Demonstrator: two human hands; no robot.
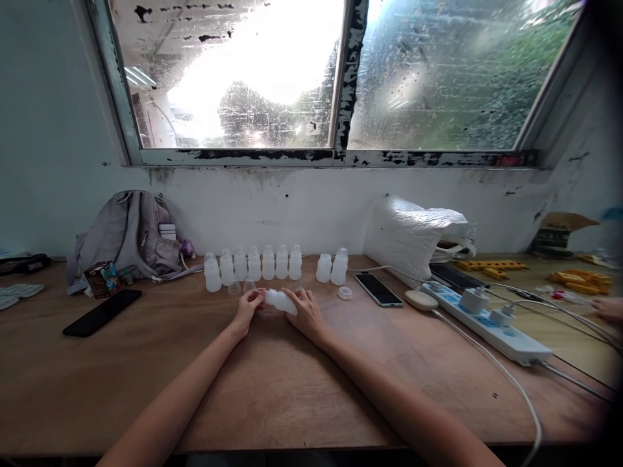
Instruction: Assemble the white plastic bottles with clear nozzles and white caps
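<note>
A frosted white baby bottle (281,301) lies tilted on its side between my two hands, low over the table. My left hand (249,308) pinches it at the neck end, fingertips together. Wrapped round the base end is my right hand (307,314). Just behind my left hand stand two clear domed caps (234,286). A row of several similar bottles (254,264) with clear caps stands upright behind my hands. To the right are an uncapped bottle (324,268) and a capped bottle (339,267). A whitish ring (345,293) lies in front of them.
The wooden table (272,395) runs under a window. On the left are a grey backpack (129,233), a small box (102,279) and a black phone (102,313). Rightward lie another phone (378,289), a round white pad (421,300), a power strip (491,324) with cables, and another person's hand (608,308).
</note>
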